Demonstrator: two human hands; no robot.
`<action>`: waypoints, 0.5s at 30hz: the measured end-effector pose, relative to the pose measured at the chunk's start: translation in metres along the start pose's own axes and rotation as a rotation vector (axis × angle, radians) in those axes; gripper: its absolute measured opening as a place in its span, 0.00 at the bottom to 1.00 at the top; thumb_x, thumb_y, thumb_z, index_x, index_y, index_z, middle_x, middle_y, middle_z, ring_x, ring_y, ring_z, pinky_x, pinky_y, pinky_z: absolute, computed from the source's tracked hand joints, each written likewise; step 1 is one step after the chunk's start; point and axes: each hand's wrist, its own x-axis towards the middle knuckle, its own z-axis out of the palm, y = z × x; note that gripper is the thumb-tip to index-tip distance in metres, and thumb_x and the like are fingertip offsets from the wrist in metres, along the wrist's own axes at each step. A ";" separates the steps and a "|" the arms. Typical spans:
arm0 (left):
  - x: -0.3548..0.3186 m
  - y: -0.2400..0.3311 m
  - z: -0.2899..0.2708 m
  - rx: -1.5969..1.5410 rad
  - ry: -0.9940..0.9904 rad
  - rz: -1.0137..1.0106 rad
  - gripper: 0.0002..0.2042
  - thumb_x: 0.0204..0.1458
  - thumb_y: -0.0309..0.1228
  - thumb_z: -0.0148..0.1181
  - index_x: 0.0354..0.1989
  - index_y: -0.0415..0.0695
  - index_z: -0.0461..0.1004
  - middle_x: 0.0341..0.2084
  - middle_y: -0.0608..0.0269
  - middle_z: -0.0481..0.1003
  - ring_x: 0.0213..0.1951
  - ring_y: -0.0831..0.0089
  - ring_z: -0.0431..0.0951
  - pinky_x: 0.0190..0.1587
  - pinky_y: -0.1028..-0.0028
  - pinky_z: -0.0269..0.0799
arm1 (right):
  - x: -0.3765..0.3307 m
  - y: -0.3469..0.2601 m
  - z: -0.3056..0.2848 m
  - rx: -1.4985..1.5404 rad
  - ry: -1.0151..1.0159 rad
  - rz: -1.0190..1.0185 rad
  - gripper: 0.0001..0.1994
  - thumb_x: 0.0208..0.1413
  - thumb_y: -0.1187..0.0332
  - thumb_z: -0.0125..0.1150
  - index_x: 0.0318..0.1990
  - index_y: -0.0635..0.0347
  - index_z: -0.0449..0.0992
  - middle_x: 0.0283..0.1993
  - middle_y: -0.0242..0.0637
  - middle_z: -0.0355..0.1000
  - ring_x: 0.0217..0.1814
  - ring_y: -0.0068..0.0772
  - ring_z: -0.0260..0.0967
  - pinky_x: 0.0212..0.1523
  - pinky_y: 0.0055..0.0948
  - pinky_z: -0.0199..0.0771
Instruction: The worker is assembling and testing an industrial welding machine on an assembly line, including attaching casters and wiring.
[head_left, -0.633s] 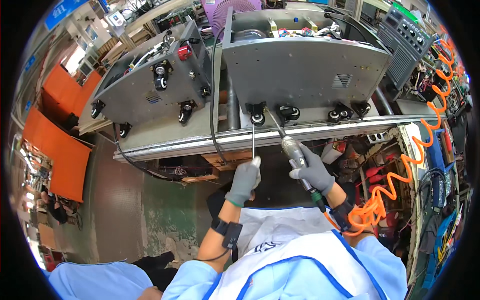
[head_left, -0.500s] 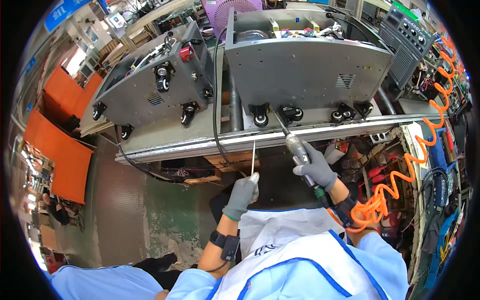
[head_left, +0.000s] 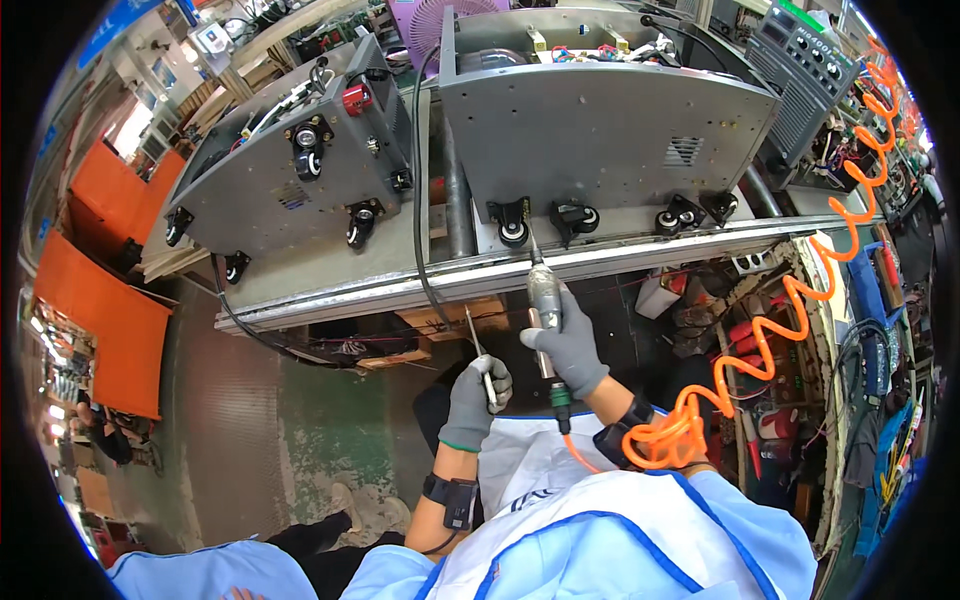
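My right hand (head_left: 572,345), in a grey glove, grips a pneumatic screwdriver (head_left: 544,300) whose bit points up at a black caster wheel (head_left: 513,225) under a grey metal machine case (head_left: 600,130). An orange coiled air hose (head_left: 770,340) runs from the tool's rear to the right. My left hand (head_left: 472,400), also gloved in grey, holds a thin metal rod-like tool (head_left: 478,350) upright, a little below and left of the screwdriver. The case lies on its side on a steel conveyor bench (head_left: 400,290).
A second grey case with casters (head_left: 290,180) lies to the left on the bench. A black cable (head_left: 420,200) hangs between the two cases. Orange panels (head_left: 110,330) stand at left. Cluttered shelves and tools (head_left: 850,330) fill the right. Another person's blue sleeve (head_left: 190,575) shows at bottom left.
My left hand has dropped lower and away from the bench edge with the thin tool. My right hand keeps the screwdriver near the casters, shifted slightly.
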 end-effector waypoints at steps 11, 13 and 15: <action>0.009 -0.033 -0.033 -0.385 -0.029 -0.068 0.11 0.48 0.26 0.44 0.39 0.36 0.69 0.28 0.57 0.68 0.24 0.72 0.66 0.20 0.77 0.63 | -0.001 -0.008 0.011 0.207 -0.003 0.124 0.34 0.36 0.75 0.60 0.57 0.59 0.59 0.30 0.30 0.63 0.19 0.20 0.62 0.18 0.19 0.66; 0.009 -0.035 -0.036 -0.465 -0.064 -0.091 0.13 0.46 0.21 0.44 0.42 0.35 0.67 0.32 0.53 0.70 0.26 0.70 0.68 0.21 0.77 0.64 | -0.002 -0.017 0.004 0.166 -0.041 0.259 0.34 0.36 0.75 0.60 0.57 0.60 0.59 0.31 0.31 0.64 0.25 0.21 0.65 0.24 0.21 0.68; 0.011 -0.038 -0.037 -0.467 -0.105 -0.102 0.13 0.47 0.21 0.44 0.42 0.35 0.67 0.31 0.54 0.70 0.25 0.71 0.68 0.21 0.78 0.64 | 0.001 -0.011 -0.003 0.026 -0.038 0.157 0.36 0.35 0.73 0.61 0.58 0.60 0.58 0.33 0.33 0.66 0.29 0.25 0.67 0.29 0.24 0.70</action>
